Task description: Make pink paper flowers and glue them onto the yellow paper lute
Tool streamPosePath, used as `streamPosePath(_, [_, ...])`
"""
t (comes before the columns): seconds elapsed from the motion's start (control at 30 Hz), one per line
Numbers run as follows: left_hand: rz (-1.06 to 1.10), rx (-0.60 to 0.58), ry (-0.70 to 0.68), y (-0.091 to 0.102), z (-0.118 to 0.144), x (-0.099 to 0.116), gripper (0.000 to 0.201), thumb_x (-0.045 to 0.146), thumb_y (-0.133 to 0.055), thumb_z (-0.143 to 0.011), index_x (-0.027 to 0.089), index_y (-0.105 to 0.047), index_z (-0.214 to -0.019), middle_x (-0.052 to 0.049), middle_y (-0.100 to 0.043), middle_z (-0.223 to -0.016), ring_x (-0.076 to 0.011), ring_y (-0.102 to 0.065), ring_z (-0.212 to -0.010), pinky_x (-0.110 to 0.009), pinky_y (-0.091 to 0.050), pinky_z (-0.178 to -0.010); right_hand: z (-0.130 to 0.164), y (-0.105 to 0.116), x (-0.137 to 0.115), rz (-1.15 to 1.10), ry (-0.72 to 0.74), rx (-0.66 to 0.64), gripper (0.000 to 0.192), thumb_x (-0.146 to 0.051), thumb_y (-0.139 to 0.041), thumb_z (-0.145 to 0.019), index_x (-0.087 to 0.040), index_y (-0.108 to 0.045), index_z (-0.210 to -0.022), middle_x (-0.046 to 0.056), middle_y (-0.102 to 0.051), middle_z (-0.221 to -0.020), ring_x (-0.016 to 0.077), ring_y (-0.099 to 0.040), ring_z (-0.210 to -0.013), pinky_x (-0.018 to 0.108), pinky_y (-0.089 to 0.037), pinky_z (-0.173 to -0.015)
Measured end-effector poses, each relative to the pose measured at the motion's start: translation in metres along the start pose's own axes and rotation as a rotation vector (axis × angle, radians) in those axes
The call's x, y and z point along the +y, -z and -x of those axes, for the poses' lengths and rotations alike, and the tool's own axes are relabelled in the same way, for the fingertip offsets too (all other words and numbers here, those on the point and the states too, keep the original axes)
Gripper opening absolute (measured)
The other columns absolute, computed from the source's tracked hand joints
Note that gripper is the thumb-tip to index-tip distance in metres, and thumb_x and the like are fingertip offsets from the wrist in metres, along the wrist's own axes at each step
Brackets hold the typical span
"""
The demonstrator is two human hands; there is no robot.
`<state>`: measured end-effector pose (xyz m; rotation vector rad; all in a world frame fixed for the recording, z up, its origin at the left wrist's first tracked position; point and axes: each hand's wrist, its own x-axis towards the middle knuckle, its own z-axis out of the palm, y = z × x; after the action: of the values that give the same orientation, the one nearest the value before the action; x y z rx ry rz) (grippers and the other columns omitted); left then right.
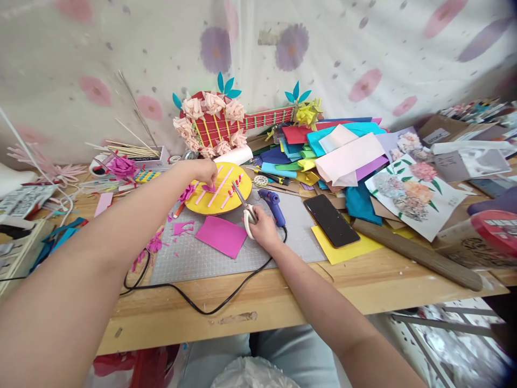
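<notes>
My left hand (205, 172) reaches over a yellow oval board (230, 188) with its fingers pinched on a small magenta piece (208, 188). Pale pink strips and short red pegs sit on the board's face. In my right hand (263, 227) is a pair of scissors (249, 214) with white handles, blades pointing up and left over the board's right edge. A magenta sheet (221, 236) lies flat on the grey cutting mat (181, 269), just left of the scissors. Magenta scraps (183, 228) are scattered to its left.
A blue glue gun (272, 207) lies right of my right hand, its black cord (194, 302) looping across the front. Beyond are a phone (331, 220), piled coloured sheets (343, 156) and a brown stick (420, 253). A red flower-trimmed guitar model (210, 125) stands at the back.
</notes>
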<state>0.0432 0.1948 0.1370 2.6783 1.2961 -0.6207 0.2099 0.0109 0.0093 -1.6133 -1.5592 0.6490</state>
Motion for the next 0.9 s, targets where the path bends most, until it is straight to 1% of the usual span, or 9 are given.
streamPosePath(0.07, [0.03,-0.07,0.022,0.001,0.001,0.002,0.02,0.039,-0.074,-0.05,0.021,-0.067,-0.053,-0.003,-0.065,-0.066,-0.0208,-0.056,-0.079,-0.028,-0.037,-0.074,0.0,0.0,0.0,0.015,0.002,-0.002,0.014,-0.034,-0.052,-0.073,-0.023,-0.05,-0.081,0.0,-0.056,-0.067,0.0163,-0.053,-0.061,0.025,-0.034,-0.057])
streamPosePath(0.13, [0.045,-0.095,0.036,0.002,0.002,0.004,0.019,0.037,-0.075,-0.05,0.021,-0.065,-0.049,-0.004,-0.064,-0.063,-0.0208,-0.056,-0.075,-0.029,-0.037,-0.071,0.001,0.0,-0.001,0.036,0.005,-0.008,0.014,-0.035,-0.052,-0.074,-0.023,-0.05,-0.081,0.0,-0.057,-0.067,0.017,-0.054,-0.062,0.025,-0.034,-0.057])
streamPosePath(0.27, [-0.005,-0.066,0.031,0.003,0.002,0.005,0.019,0.035,-0.074,-0.052,0.021,-0.063,-0.047,-0.004,-0.062,-0.06,-0.0208,-0.055,-0.072,-0.028,-0.036,-0.067,0.002,0.001,-0.003,0.066,0.005,-0.027,0.013,-0.034,-0.052,-0.074,-0.023,-0.051,-0.082,0.001,-0.059,-0.068,0.0184,-0.057,-0.064,0.025,-0.035,-0.057])
streamPosePath(0.37, [-0.009,-0.029,0.024,0.0,0.0,0.003,0.016,0.037,-0.072,-0.054,0.021,-0.066,-0.054,-0.003,-0.062,-0.063,-0.0198,-0.055,-0.072,-0.027,-0.036,-0.067,0.002,0.001,-0.004,0.072,-0.002,-0.035,0.013,-0.034,-0.053,-0.074,-0.024,-0.05,-0.082,0.001,-0.06,-0.069,0.018,-0.057,-0.063,0.025,-0.034,-0.057])
streamPosePath(0.47, [-0.015,0.008,0.02,-0.004,0.001,0.001,0.017,0.037,-0.071,-0.056,0.022,-0.07,-0.064,-0.004,-0.064,-0.07,-0.0197,-0.055,-0.074,-0.027,-0.036,-0.068,0.003,0.001,-0.004,0.071,-0.003,-0.04,0.014,-0.034,-0.053,-0.074,-0.024,-0.05,-0.083,0.0,-0.059,-0.069,0.0181,-0.056,-0.063,0.025,-0.033,-0.057])
streamPosePath(0.6, [-0.038,0.017,0.014,-0.007,0.002,0.0,0.019,0.037,-0.068,-0.059,0.023,-0.071,-0.072,-0.004,-0.065,-0.076,-0.0194,-0.055,-0.075,-0.026,-0.036,-0.069,0.002,0.0,-0.002,0.069,0.006,-0.042,0.014,-0.035,-0.053,-0.074,-0.023,-0.049,-0.082,0.0,-0.058,-0.069,0.0176,-0.056,-0.063,0.025,-0.033,-0.057])
streamPosePath(0.77, [-0.001,0.069,0.048,-0.009,0.0,-0.002,0.028,0.045,-0.069,-0.057,0.024,-0.072,-0.074,-0.004,-0.066,-0.078,-0.0212,-0.056,-0.084,-0.026,-0.038,-0.074,0.002,0.001,-0.001,0.062,0.027,-0.03,0.014,-0.035,-0.053,-0.075,-0.023,-0.051,-0.083,0.0,-0.06,-0.069,0.0168,-0.056,-0.062,0.024,-0.033,-0.057])
streamPosePath(0.9, [0.0,0.093,0.05,-0.012,-0.003,-0.006,0.031,0.048,-0.068,-0.057,0.025,-0.072,-0.077,-0.005,-0.066,-0.086,-0.0232,-0.056,-0.091,-0.028,-0.038,-0.078,0.002,0.001,0.0,0.061,0.027,-0.026,0.015,-0.037,-0.053,-0.075,-0.023,-0.052,-0.083,0.0,-0.06,-0.07,0.0171,-0.056,-0.062,0.024,-0.033,-0.057])
